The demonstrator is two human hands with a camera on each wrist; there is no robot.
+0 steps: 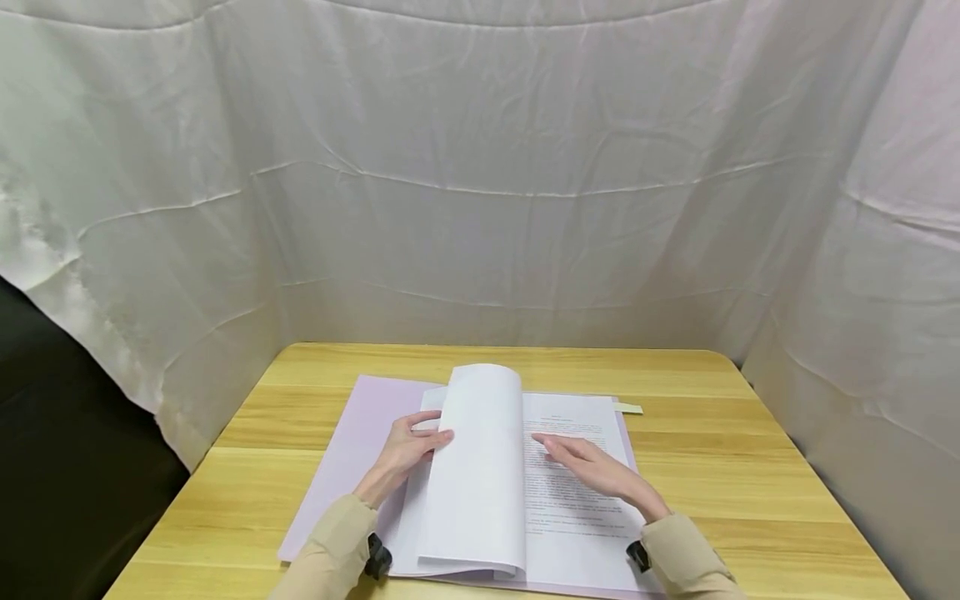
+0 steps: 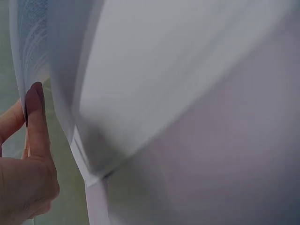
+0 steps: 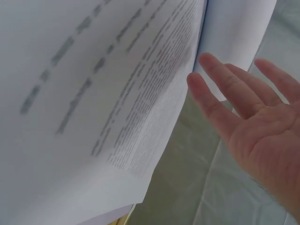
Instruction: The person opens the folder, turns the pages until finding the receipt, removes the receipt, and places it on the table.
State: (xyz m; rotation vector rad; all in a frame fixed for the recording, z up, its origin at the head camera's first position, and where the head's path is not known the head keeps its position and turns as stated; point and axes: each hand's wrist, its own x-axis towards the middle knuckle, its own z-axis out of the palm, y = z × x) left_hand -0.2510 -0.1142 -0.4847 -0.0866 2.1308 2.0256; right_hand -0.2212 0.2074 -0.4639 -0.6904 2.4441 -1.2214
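Note:
A lilac folder lies spread on the table, holding a stack of white sheets. One white sheet curls up and over toward the left. Its left edge is pinched between the thumb and fingers of my left hand; the left wrist view shows this grip on the paper edge. On the right side lies a page of printed text. Over that page hovers my right hand, fingers extended and holding nothing. In the right wrist view its fingers point toward the raised paper.
A pale yellow tab sticks out at the folder's upper right edge. The wooden table carries the folder near its front. Light grey curtains hang behind and on both sides, with a black area at the far left.

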